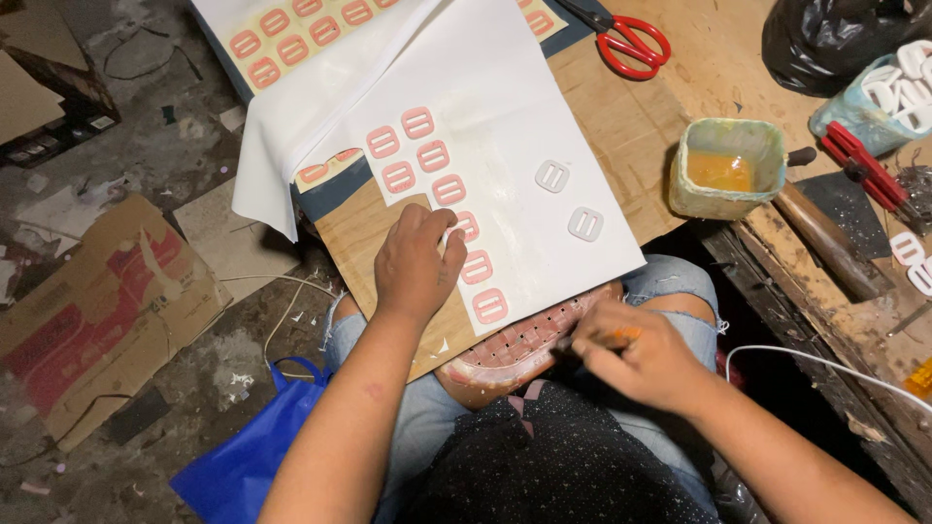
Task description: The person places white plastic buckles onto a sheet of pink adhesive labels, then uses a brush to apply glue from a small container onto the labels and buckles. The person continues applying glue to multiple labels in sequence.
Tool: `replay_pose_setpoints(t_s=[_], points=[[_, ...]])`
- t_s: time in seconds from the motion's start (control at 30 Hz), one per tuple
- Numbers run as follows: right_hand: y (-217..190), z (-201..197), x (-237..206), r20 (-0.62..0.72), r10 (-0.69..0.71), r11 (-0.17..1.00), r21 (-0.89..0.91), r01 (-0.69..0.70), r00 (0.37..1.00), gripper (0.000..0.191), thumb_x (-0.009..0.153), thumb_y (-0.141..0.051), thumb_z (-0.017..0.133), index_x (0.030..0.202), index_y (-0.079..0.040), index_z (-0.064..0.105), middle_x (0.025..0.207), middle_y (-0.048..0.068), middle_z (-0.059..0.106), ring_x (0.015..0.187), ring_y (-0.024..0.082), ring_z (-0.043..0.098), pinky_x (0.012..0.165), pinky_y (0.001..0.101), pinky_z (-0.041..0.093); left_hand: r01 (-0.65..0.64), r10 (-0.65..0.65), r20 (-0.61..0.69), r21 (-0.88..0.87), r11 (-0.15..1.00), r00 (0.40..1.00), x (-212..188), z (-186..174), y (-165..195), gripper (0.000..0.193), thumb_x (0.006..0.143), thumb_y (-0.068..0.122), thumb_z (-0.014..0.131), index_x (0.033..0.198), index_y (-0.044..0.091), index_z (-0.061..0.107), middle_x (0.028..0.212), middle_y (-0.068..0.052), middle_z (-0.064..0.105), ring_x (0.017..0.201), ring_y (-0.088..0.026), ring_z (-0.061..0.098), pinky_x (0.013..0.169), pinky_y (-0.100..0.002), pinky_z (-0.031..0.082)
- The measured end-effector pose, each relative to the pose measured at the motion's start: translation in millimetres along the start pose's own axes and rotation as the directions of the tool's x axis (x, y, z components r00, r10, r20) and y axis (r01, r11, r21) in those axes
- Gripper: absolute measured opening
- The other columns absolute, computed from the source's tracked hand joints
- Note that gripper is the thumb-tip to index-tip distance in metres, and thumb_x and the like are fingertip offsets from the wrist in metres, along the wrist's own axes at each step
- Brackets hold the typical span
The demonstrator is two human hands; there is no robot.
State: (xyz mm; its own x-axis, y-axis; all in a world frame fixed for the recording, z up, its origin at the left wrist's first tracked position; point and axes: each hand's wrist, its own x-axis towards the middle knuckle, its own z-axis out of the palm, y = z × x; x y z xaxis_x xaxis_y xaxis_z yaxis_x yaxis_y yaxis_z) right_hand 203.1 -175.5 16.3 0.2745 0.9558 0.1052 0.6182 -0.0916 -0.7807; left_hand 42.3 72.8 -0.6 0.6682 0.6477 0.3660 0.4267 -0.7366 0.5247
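We are looking at a small craft workshop: a worn wooden desk (738, 68) is carrying red scissors (631, 44) and a glue tub (726, 167), and cardboard scraps (97, 311) are littering the dirty floor (194, 408).

A board (361, 233) lies across the person's lap, and a sheet (515, 155) lies on it. The left hand (417, 264) rests on the sheet's near left corner. A column of buckle-shaped stickers (456, 209) runs along the sheet just right of this hand. Two loose buckles (568, 199) lie further right on the sheet. The right hand (636, 354) is below the sheet's near edge, over the lap. Right of the sheet, a tub (726, 167) stands on the surface (718, 68). Scissors (626, 39) lie behind the tub. A bag (238, 461) lies on the floor (146, 175) left of the lap.
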Motion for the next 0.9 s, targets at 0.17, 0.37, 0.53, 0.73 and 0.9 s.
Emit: replay_pose_setpoints(t_s=[0.17,0.37,0.53,0.73,0.9], points=[[16.0,-38.6,29.0,-0.201,0.311,0.873,-0.327,-0.363,0.929,0.040,0.092,-0.029,0.066,0.117,0.000,0.056,0.096,0.023,0.071,0.090,0.041,0.070,0.081,0.0501,0.054,-0.003,0.003,-0.035,0.001,1.000,0.999,-2.7,3.2,0.4,0.014,0.091,0.020,0.070,0.100,0.010,0.070,0.097,-0.011,0.059,0.095,-0.033,0.063,0.077,-0.046,0.051],[19.5,-59.8,79.6,-0.251,0.403,0.627,-0.624,-0.466,0.880,0.061,0.089,-0.029,0.073,0.138,-0.002,0.049,0.096,0.028,0.072,0.090,0.046,0.069,0.080,0.0545,0.054,-0.018,0.017,-0.076,-0.013,1.000,0.997,-3.1,6.0,0.4,0.010,0.090,0.018,0.072,0.090,0.008,0.068,0.095,-0.011,0.060,0.096,-0.034,0.062,0.078,-0.046,0.051],[22.3,-43.5,82.1,-0.342,0.051,0.678,-0.678,-0.284,0.938,0.039,0.088,-0.026,0.076,0.119,-0.006,0.065,0.105,0.018,0.070,0.083,0.040,0.068,0.071,0.0495,0.055,0.018,-0.023,-0.077,-0.058,0.998,0.997,-4.7,5.9,0.5,0.012,0.089,0.017,0.073,0.088,0.007,0.067,0.095,-0.010,0.061,0.094,-0.033,0.062,0.077,-0.046,0.051],[26.5,-19.4,73.0,-0.231,-0.098,0.795,-0.603,-0.063,0.968,0.025,0.083,-0.031,0.078,0.094,-0.009,0.073,0.093,0.007,0.070,0.084,0.033,0.069,0.069,0.0443,0.055,-0.009,-0.001,-0.104,-0.099,0.995,0.995,-11.7,3.6,2.0,0.008,0.092,0.013,0.070,0.095,0.006,0.069,0.099,-0.011,0.063,0.095,-0.033,0.063,0.080,-0.045,0.051],[24.0,-17.9,71.8,-0.272,-0.164,0.787,-0.616,-0.041,0.948,0.017,0.093,-0.027,0.074,0.096,-0.010,0.074,0.092,0.008,0.070,0.083,0.031,0.069,0.072,0.0431,0.055,0.021,-0.046,-0.120,-0.195,0.981,0.992,-27.8,-0.9,3.1,0.018,0.093,0.009,0.067,0.108,0.002,0.071,0.107,-0.014,0.066,0.100,-0.034,0.065,0.086,-0.042,0.052]])
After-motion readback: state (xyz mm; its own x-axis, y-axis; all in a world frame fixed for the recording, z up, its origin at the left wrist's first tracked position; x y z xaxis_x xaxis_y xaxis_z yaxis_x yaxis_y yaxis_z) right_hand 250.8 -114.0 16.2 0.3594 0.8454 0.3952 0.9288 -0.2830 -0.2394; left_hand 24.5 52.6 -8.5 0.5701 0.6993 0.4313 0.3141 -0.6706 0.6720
